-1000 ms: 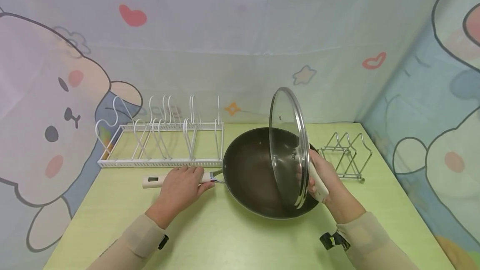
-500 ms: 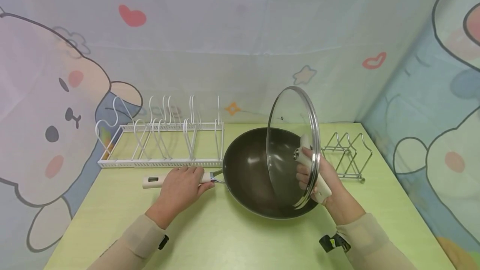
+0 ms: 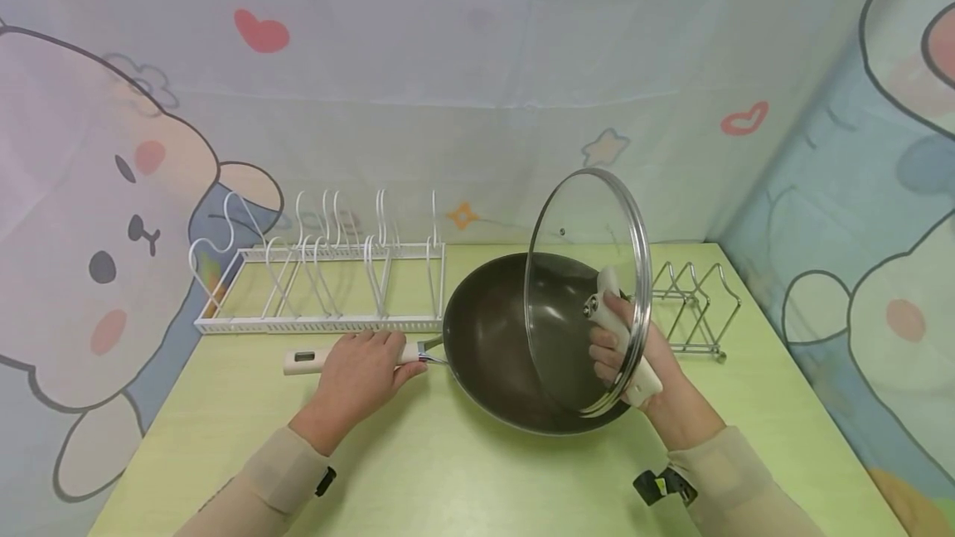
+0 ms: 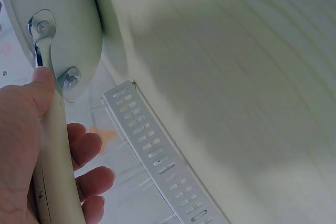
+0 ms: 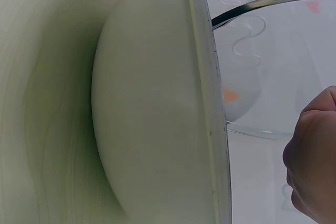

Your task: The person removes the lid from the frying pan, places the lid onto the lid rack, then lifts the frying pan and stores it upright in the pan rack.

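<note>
A dark wok with a pale outside rests on the table. My left hand grips its cream handle; in the left wrist view the thumb lies along the handle near its metal joint, and the fingers curl round the other side. Above the wok's right half, a clear glass lid with a steel rim stands on edge, its inner side turned leftward. Behind the glass my right hand holds the lid's cream handle, the fingers seen through it. In the right wrist view the knuckles show at the edge.
A white wire rack with several upright loops lies left of the wok, close behind its handle. To the right stands a small metal rack, partly behind the lid. A printed cloth hangs behind the green table.
The lid has turned so its inner side faces me more, its right rim swinging rightward. My right fingers and the lid handle show more clearly through the glass. My left hand and the wok stay put.
</note>
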`<state>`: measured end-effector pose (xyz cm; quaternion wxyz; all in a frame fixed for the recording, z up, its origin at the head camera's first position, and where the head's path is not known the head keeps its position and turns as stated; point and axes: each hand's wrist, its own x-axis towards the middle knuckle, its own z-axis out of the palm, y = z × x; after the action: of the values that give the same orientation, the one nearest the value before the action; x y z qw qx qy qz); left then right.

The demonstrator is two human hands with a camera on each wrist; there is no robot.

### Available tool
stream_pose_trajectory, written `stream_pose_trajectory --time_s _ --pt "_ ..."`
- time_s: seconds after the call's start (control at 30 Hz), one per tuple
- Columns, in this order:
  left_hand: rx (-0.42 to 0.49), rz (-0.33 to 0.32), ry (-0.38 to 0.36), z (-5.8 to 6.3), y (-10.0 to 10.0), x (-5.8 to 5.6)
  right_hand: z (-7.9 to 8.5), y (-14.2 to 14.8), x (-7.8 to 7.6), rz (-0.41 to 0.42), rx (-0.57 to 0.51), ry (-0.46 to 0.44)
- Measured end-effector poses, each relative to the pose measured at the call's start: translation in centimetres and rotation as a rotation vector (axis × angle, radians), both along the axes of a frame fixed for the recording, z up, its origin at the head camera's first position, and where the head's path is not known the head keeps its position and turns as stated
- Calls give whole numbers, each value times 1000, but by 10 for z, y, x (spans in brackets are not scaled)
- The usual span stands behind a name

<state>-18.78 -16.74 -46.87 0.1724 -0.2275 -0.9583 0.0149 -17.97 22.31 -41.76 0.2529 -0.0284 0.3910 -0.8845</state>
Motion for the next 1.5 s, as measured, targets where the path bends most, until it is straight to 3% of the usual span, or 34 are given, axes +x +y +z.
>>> stream_pose_trajectory --time_s 0.53,0.83,1.33,1.5 --pt "4 -14 40 1 0 1 -2 4 0 24 -51 0" --pt "-2 -8 21 1 0 1 -1 6 1 61 -115 -35" --pt "5 2 -11 1 0 0 -8 12 0 182 -407 -101" --pt "1 10 -18 2 1 1 -12 14 0 208 -499 -81"
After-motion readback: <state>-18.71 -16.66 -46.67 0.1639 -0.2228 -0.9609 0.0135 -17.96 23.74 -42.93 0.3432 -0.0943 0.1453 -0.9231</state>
